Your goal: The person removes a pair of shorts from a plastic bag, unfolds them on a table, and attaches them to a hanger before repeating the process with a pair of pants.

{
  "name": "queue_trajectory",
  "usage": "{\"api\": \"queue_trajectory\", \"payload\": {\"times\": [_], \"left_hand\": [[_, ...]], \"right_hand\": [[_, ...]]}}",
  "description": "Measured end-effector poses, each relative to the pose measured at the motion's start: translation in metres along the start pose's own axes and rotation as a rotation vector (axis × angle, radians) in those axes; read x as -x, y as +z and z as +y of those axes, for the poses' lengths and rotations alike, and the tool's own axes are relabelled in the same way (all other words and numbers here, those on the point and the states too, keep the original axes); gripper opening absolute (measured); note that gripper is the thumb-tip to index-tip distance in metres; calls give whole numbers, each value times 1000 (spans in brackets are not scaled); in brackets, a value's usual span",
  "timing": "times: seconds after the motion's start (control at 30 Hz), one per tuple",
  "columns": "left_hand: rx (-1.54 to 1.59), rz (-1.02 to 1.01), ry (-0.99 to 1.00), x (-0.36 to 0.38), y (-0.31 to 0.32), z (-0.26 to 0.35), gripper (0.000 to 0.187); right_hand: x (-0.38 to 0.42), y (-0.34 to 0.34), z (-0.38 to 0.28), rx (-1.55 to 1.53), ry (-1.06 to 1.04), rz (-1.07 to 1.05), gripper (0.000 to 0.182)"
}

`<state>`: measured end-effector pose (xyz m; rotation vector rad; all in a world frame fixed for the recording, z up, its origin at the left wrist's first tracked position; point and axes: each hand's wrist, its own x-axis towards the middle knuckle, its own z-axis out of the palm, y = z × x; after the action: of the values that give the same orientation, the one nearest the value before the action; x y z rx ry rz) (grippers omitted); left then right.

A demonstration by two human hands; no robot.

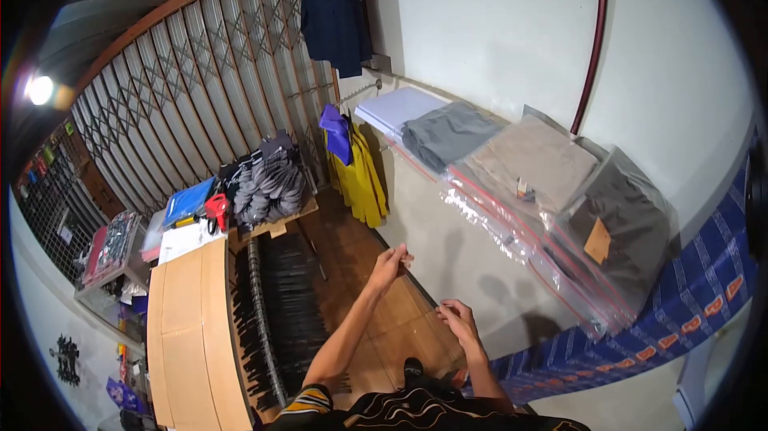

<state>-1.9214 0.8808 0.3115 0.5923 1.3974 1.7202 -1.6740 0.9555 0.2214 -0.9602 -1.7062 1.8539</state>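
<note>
Three clear, red-edged bags [500,227] of flat gray, beige and dark cloth [534,155] lie near the left hand [390,269] and right hand [458,321], each grip apart or together, I cannot tell.

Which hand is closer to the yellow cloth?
The left hand. It is below the yellow cloth in the picture; the right hand is lower and farther right.

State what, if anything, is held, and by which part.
The left hand and right hand hold nothing large; whether something tiny is pinched cannot be told.
</note>
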Motion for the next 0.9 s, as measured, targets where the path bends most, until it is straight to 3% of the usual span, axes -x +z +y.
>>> {"api": "queue_trajectory", "payload": {"times": [0.17, 0.27, 0.37, 0.47, 0.57, 0.7, 0.9], "left_hand": [[127, -10, -65, -138, 14, 62, 66], [326, 80, -144, -209, 18, 90, 59], [285, 160, -176, -252, 23, 112, 49], [118, 251, -155, -267, 32, 123, 42], [136, 194, -44, -292, 19, 109, 38], [64, 122, 11, -262, 6, 128, 29], [204, 122, 96, -217, -20, 144, 17]], "right_hand": [[-81, 14, -67, -96, -106, -55, 30], [-106, 25, -119, -169, -118, -87, 26], [-128, 34, -151, -201, -117, -115, 26], [-151, 45, -157, -274, -135, -146, 24], [-172, 56, -150, -268, -118, -173, 28], [-186, 65, -158, -322, -77, -218, 33], [-212, 82, -169, -703, -163, -231, 51]]}}
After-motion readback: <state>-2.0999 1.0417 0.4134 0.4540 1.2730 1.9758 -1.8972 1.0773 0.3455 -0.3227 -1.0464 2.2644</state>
